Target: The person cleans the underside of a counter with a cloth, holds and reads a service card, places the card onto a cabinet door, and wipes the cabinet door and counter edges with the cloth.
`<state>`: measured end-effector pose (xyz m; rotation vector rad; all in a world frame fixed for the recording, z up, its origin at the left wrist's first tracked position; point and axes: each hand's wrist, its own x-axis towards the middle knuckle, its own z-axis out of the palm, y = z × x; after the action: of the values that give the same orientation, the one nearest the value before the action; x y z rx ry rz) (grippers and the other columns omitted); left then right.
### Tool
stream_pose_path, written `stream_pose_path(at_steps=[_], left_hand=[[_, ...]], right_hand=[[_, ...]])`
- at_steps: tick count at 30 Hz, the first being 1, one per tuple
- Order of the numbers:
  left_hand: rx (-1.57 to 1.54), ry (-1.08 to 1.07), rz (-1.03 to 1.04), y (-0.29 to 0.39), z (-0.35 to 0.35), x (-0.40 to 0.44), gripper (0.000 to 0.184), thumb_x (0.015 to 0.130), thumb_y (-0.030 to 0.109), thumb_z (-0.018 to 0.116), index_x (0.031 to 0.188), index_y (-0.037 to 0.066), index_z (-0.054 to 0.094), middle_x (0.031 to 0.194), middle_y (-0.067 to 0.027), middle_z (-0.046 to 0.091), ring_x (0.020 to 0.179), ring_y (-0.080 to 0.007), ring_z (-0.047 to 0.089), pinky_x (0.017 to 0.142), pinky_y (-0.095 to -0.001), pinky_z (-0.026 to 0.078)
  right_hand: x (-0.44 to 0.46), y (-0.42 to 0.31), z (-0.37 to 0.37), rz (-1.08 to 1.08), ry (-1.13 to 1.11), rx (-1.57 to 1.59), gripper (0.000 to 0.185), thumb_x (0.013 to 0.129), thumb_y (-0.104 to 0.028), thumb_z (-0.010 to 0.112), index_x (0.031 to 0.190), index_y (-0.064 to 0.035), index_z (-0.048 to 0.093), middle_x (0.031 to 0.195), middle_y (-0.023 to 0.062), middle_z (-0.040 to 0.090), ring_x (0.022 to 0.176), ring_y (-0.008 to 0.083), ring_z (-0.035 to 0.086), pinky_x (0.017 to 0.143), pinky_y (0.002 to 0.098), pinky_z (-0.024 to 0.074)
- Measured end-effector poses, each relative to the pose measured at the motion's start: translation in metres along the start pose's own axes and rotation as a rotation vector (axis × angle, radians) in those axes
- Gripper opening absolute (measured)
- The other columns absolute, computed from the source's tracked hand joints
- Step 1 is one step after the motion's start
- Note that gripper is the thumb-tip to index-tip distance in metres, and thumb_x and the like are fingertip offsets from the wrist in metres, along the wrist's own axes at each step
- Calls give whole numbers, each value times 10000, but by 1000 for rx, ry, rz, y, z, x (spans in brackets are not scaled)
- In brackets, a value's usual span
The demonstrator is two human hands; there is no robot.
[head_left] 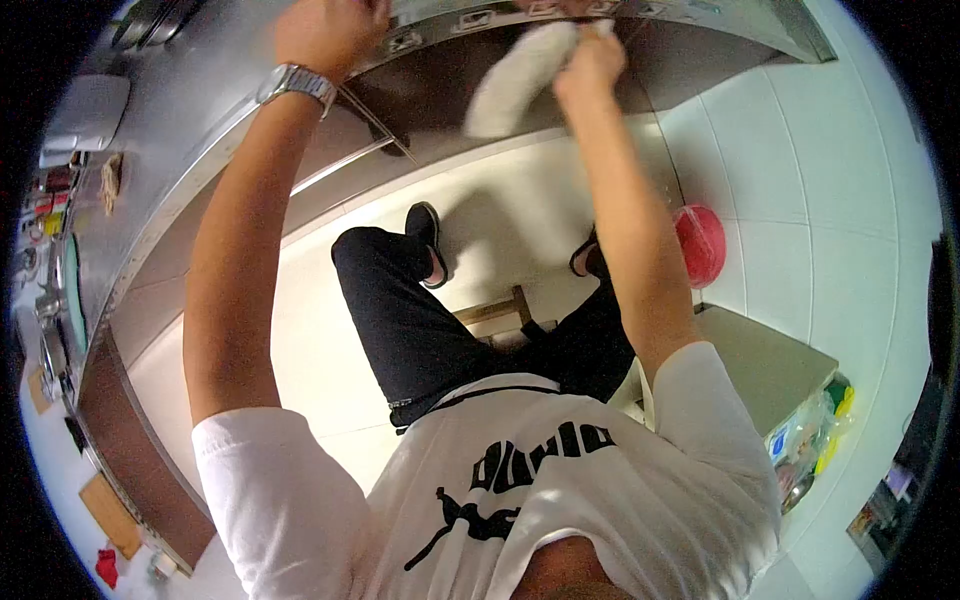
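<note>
My right hand [597, 62] is closed on a white cloth [520, 80], which hangs blurred to the left of it, in front of a dark cabinet front. My left hand [330, 35], with a silver watch on its wrist, is at the top edge of the head view, over the metal counter's edge. Its fingers are mostly cut off by the frame and blurred, so what it holds, if anything, does not show. A row of knobs or fittings [474, 19] runs along the counter front between and beside the hands.
A metal counter [190, 110] curves down the left side, with utensils and containers at the far left. A red basin [699, 246] is by the tiled wall at the right. Below it stands a grey box-like surface [765, 370] beside plastic bags [805, 435]. A wooden stool [490, 312] shows between my legs.
</note>
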<state>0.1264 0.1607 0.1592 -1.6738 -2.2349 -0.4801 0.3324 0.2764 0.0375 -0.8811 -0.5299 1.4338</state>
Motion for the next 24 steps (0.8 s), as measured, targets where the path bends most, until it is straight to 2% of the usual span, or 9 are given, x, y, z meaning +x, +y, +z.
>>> stream_pose_path(at_steps=[5,9,13,14,17,18,21,23,24], left_hand=[[-33,72,85,-1,0,0,257,821,275,497,787,31,574,671,-215,606,614,-401,593,562,-490,475],[-30,41,49,4,-5,2,246,810,262,501,787,29,576,653,-225,598,606,-403,592,561,-494,475],[-29,24,46,3,-3,2,240,803,254,504,783,26,576,630,-228,590,591,-406,589,558,-497,475],[-22,47,55,2,-1,2,241,801,254,505,780,25,576,621,-227,587,584,-407,586,557,-499,473],[-20,63,67,-1,3,2,244,799,256,507,775,24,575,622,-229,586,584,-408,584,560,-501,473],[-20,57,69,-2,4,3,245,799,258,508,773,24,576,632,-231,588,591,-408,585,564,-501,473],[-48,65,84,-3,4,2,253,801,261,508,778,19,577,655,-232,596,608,-406,589,575,-497,477],[-54,56,71,-2,3,2,257,803,261,505,780,15,576,663,-231,599,617,-406,591,582,-496,478],[-53,41,52,-1,2,1,261,805,261,503,781,12,575,672,-230,602,626,-405,593,589,-496,479]], right_hand=[[27,1,3,-120,-113,57,234,816,41,447,1014,-27,551,926,96,599,768,238,610,681,386,532],[-28,36,29,-72,-13,-31,106,805,13,499,892,-33,540,860,84,579,777,197,553,707,351,470],[-87,112,50,-335,-133,-625,109,768,54,470,785,-48,501,711,22,516,600,136,498,521,310,428],[-96,160,62,-352,-194,-341,110,769,57,462,779,-47,499,688,17,502,589,132,477,514,303,412],[-152,116,85,115,-462,-115,110,779,62,442,785,-26,507,667,22,508,611,129,483,550,301,422],[-150,116,85,-268,-426,-329,119,779,70,438,785,-9,526,675,35,532,649,122,508,582,295,434],[-99,140,52,-221,-473,-517,109,774,65,453,776,6,544,696,50,559,698,112,516,622,279,436],[-76,101,40,-502,-216,-780,120,778,53,472,686,-17,507,660,48,537,550,140,544,504,294,463],[-69,71,37,-96,-230,-383,139,794,47,469,687,-42,474,636,44,512,476,160,531,426,292,450]])
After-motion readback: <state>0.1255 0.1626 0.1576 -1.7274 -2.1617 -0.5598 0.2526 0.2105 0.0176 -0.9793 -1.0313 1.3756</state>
